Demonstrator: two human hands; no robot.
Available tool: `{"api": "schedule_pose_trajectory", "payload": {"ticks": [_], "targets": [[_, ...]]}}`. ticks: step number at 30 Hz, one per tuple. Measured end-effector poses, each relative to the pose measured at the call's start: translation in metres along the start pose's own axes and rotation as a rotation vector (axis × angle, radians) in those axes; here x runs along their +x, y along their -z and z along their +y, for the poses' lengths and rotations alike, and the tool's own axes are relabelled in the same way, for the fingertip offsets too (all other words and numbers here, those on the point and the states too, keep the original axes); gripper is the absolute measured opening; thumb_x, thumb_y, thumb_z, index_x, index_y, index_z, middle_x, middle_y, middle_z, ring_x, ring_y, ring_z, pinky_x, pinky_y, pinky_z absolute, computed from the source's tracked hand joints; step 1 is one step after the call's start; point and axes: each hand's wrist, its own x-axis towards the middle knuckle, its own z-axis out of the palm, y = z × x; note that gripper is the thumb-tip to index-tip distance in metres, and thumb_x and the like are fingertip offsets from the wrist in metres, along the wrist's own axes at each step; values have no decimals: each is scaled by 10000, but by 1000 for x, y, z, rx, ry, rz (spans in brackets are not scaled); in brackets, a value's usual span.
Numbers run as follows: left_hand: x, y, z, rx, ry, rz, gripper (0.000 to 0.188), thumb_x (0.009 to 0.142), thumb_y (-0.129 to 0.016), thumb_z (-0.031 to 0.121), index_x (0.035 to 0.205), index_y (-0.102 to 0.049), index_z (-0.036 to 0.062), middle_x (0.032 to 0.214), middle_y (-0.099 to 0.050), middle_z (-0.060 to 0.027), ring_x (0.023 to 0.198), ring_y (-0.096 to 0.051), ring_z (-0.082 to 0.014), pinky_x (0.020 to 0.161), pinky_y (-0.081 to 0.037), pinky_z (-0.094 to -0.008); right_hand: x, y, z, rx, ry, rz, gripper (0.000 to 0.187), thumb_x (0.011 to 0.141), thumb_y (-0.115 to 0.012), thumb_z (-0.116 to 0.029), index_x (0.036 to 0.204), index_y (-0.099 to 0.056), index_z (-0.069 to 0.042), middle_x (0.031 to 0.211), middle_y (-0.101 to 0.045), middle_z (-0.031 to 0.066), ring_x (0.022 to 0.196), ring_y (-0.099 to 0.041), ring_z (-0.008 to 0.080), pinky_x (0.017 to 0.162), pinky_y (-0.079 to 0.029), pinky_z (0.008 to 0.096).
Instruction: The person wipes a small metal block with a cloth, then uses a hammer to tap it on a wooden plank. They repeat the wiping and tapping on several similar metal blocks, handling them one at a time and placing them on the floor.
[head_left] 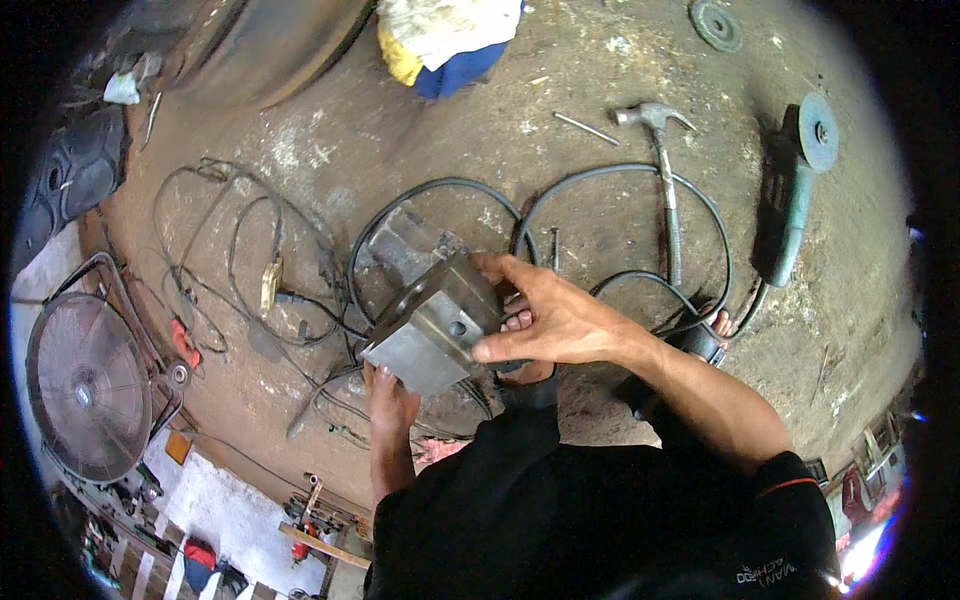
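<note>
1 metal block (432, 330) held between left hand (392, 400), right hand (560, 315).

Stained brown floor (572, 80): claw hammer (669, 195), angle grinder (796, 215), looped black cable (455, 181)

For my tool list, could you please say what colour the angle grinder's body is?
The angle grinder's body is teal green, best seen in the head view.

Single fisheye over there, head-worn, faces steeply down; left hand (392, 402) and right hand (562, 318) close below, floor (440, 135) curving away toward the rim.
</note>
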Motion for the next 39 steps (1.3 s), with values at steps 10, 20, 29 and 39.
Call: {"api": "schedule_pose_trajectory", "payload": {"ticks": [10,20,29,39], "targets": [[2,-24,4,-136,24,81,710,991,-682,192,1545,-301,-38,1488,-519,-188,1374,-519,-313,1185,-372,-501,4,3,-10,251,-268,-118,885,811,-910,-349,1453,-454,53,1328,-596,204,1259,-603,304,1034,-552,454],[4,-61,29,-95,7,77,688,960,-761,291,1462,-456,-67,1368,-625,-151,1267,-592,-245,1150,-396,-412,1,16,3,23,-33,-42,906,942,-773,-453,1588,-358,27,1469,-572,218,1340,-562,314,1128,-460,439],[11,-63,38,37,-56,-36,658,938,-770,389,1377,-558,-52,1292,-659,-124,1219,-601,-208,1093,-434,-374,4,12,-14,-104,-49,-7,837,982,-709,-482,1578,-402,19,1467,-580,194,1339,-562,295,1130,-446,419],[10,-65,39,49,-55,-23,658,941,-766,395,1383,-562,-47,1289,-659,-134,1213,-605,-205,1076,-449,-372,1,4,-16,-135,-4,27,759,957,-782,-290,1548,-434,35,1399,-617,200,1227,-619,247,1084,-482,387]]}}
